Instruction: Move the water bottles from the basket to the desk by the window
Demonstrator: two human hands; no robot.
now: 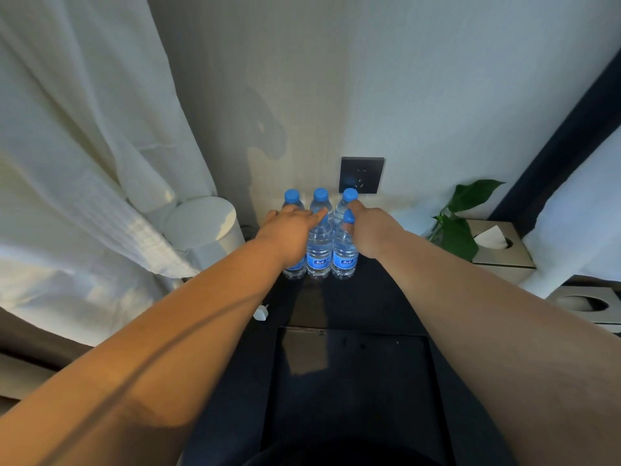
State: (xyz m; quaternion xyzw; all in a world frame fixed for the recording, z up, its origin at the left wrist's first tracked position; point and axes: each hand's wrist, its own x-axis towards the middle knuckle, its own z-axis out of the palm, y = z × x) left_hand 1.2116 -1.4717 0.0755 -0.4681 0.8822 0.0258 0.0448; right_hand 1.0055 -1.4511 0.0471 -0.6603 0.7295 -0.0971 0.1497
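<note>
Several clear water bottles with blue caps and blue labels stand in two rows on the dark desk [356, 304], against the wall. The back row [321, 195] shows three caps. My left hand [289, 228] reaches over the front left bottle [295, 270], its fingers curled round the top of the front middle bottle [319, 253]. My right hand [368, 228] grips the neck of the front right bottle [344, 257], whose cap sticks out beside my fingers. The basket is out of view.
A white curtain [84, 163] hangs at the left beside a white cylinder [205, 227]. A black wall socket [362, 174] sits behind the bottles. A green plant [460, 230] and tissue boxes [500, 247] stand at the right. A white plug [260, 313] lies on the desk.
</note>
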